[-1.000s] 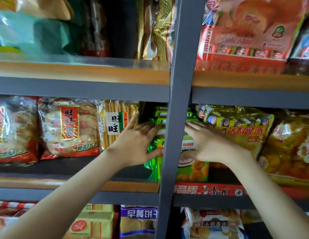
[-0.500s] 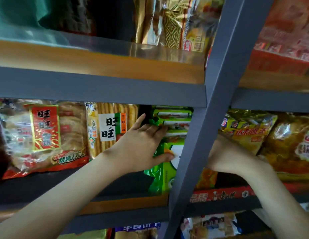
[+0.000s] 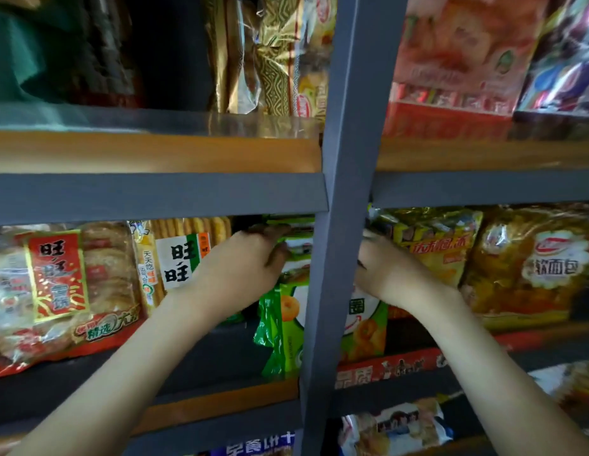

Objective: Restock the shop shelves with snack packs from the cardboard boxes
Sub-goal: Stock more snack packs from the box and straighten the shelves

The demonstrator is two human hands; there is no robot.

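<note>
The left hand (image 3: 243, 268) grips the green snack packs (image 3: 283, 340) wedged tight beside the grey upright (image 3: 339, 209), which hides whether the right hand (image 3: 385, 274) holds anything.

Dim, motion blur, wide-angle warp.

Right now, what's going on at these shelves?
A person is stocking the middle shelf with both hands. The left hand grips the top of the green packs, which stand behind the grey post. The right hand reaches in from the post's other side; its fingers are partly hidden, so its grip is unclear. Red-label crackers stand to the left and a yellow pack to the right. No cardboard box is in view.
</note>
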